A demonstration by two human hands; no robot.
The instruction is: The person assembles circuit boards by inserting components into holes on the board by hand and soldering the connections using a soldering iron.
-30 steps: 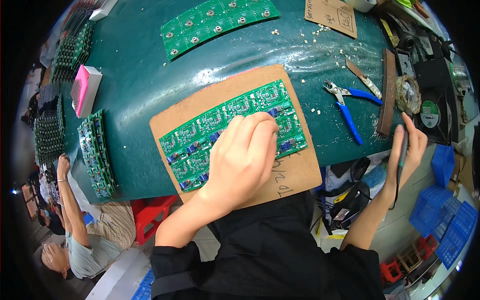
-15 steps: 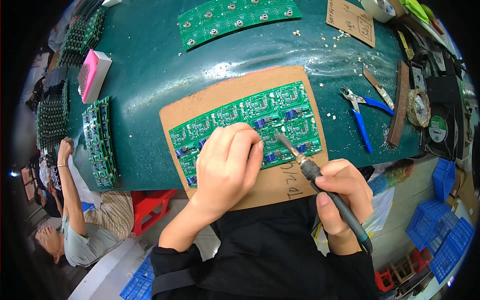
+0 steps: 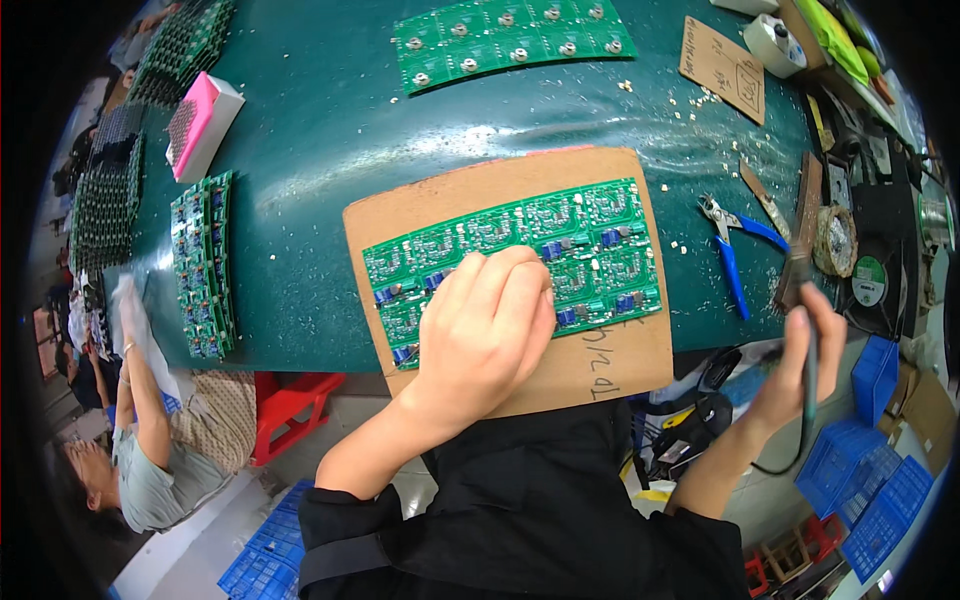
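Note:
A green circuit board panel (image 3: pixel 625 268) with blue components lies on a sheet of cardboard (image 3: pixel 610 370) in front of me. My left hand (image 3: pixel 485 330) rests over its middle, fingers curled and pinched together. Whatever they may hold is hidden beneath them. Off to the right, clear of the board, my right hand (image 3: pixel 785 385) grips a soldering iron (image 3: pixel 809 365) by its dark handle. The iron points away from me, its front end blurred by motion beside a brown bar (image 3: pixel 806 190) and a round, crusty holder (image 3: pixel 835 242).
Blue-handled cutters (image 3: pixel 733 265) and a flat blade (image 3: pixel 765 198) lie right of the cardboard. Another green panel (image 3: pixel 510 45) sits at the far side. Stacked boards (image 3: pixel 205 265) and a pink-topped box (image 3: pixel 205 125) stand left. A co-worker (image 3: pixel 155 470) sits at the left.
My right hand has lifted the soldering iron off the board and swung it right, tip now pointing away. My left hand stays over the panel. The whole view has shifted slightly.

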